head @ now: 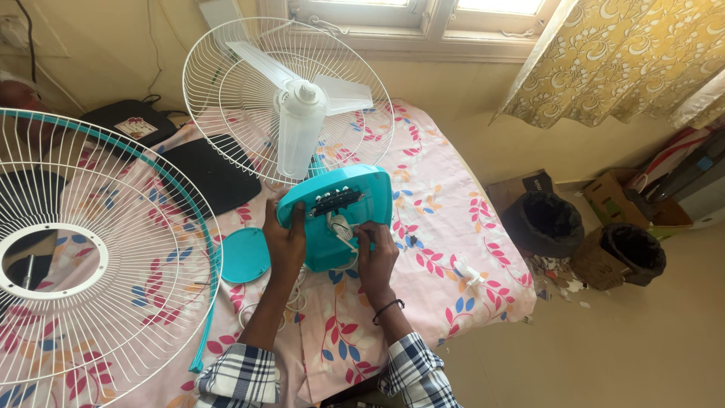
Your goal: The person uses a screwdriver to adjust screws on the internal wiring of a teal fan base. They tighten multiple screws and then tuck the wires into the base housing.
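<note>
Hands meet at the middle of the frame on a turquoise fan base [332, 208], which lies tipped on a bed with a pink floral sheet [445, 227]. The left hand [285, 240] clasps the base's left edge, fingers wrapped around the rim and gripping it. The right hand [375, 255] sits at the base's lower right, fingers pinched together at a bundle of white wires [343, 227] coming from the open underside; whether they also hold a small tool cannot be told. A dark bracelet [387, 308] circles the right wrist, and both arms wear checked sleeves [242, 374] at the bottom of the frame. A row of dark switches [336, 199] crosses the base. Above it, toward the upper middle, rise the white motor housing [300, 136] and pale blades [343, 94], backed by the rear wire guard [226, 75]. A round turquoise cover [244, 255] lies on the sheet just left of the left hand. The front wire guard [98, 264], white with a turquoise rim, fills the left side of the frame. Two flat black pads [208, 172] rest on the bed in the upper left. On the floor at right stand a black bin [545, 221] and a woven basket [615, 257] lined with a dark bag, cardboard boxes [619, 198] behind them. A yellow patterned curtain [619, 53] hangs in the upper right.
</note>
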